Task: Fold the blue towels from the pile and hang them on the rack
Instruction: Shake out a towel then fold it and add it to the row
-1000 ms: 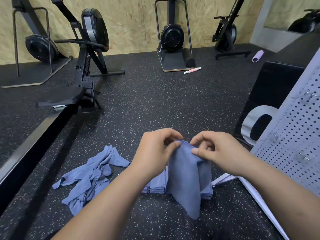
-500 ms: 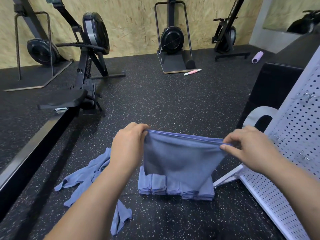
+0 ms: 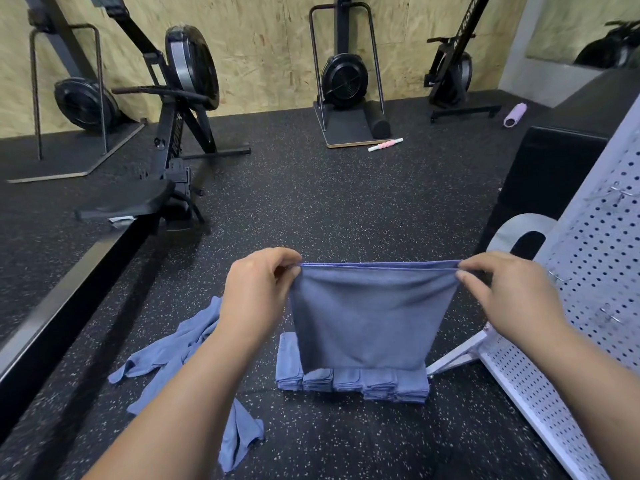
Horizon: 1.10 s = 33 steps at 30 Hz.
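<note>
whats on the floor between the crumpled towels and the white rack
In the head view, a row of folded blue towels sits between the crumpled towels and the white rack; the held towel hangs in front of it.

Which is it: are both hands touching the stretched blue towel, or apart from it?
Touching. The head view shows the left hand and right hand each pinching a top corner of the blue towel, stretched between them.

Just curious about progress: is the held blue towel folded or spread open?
Folded double, it seems: two edges run together along the top of the blue towel, whose corners the left hand and right hand pinch.
</note>
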Each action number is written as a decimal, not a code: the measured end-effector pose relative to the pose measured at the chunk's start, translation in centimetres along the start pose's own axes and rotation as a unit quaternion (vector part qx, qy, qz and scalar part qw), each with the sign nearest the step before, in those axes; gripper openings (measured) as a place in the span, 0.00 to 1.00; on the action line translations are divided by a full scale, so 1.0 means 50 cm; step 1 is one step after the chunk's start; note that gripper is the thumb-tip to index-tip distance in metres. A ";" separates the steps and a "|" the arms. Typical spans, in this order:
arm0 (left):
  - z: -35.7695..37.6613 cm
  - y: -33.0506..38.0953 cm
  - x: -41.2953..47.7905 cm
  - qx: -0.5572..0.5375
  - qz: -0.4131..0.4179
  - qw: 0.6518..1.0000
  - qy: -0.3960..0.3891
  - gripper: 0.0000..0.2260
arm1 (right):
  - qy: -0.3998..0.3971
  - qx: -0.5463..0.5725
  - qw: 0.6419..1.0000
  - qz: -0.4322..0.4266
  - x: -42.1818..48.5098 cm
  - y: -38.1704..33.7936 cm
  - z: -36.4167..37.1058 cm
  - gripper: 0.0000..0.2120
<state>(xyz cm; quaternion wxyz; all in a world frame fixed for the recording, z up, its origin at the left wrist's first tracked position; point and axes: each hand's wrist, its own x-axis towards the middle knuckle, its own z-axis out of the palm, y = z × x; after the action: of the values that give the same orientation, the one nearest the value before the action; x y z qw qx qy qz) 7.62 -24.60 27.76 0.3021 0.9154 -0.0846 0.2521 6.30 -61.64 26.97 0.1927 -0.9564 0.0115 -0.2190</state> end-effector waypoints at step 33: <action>0.045 0.018 0.009 -0.498 -0.344 0.795 -0.043 0.07 | 0.005 0.578 0.757 0.306 0.010 -0.056 -0.027 0.22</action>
<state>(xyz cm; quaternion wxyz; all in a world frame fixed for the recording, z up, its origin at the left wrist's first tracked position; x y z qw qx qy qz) 8.66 -26.65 26.90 0.7790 0.6173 0.1089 0.0157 6.04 -59.59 29.33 0.7653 -0.6078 0.1761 -0.1180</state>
